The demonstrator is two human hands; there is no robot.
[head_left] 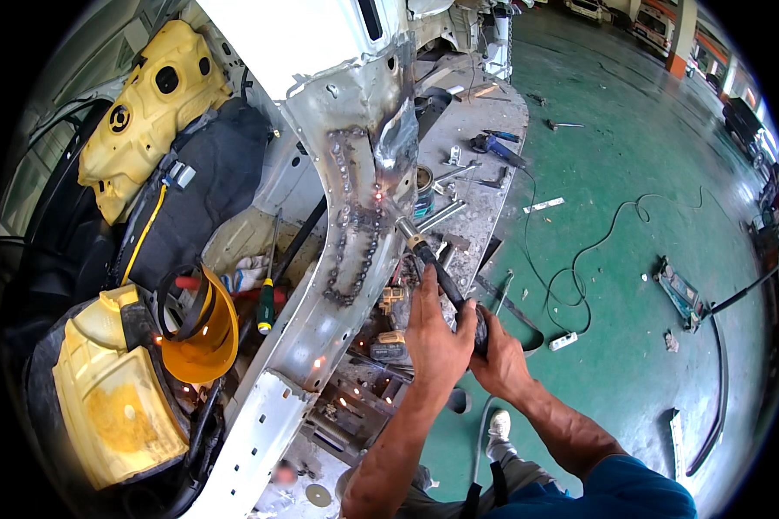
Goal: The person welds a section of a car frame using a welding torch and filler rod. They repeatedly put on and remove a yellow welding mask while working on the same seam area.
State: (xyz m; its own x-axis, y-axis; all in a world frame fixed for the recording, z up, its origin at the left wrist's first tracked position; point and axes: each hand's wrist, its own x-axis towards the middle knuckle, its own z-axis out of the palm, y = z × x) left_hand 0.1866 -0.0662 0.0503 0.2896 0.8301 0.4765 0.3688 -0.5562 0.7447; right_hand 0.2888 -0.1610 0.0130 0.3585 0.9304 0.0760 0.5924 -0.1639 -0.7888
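The left hand (440,336) and the right hand (502,362) grip together a black welding torch with metal nozzle (442,277), its tip just beside a glowing spot on a bare grey car-body panel (355,227). Nearby, a grey, rounded desk (512,102) carries scattered tools (500,150). Shiny green floor (636,372) reaches distant parked vehicles (654,28).

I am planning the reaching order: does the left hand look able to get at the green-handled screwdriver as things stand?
Probably not directly: the left hand is on the torch, and the metal pillar stands between it and the screwdriver.
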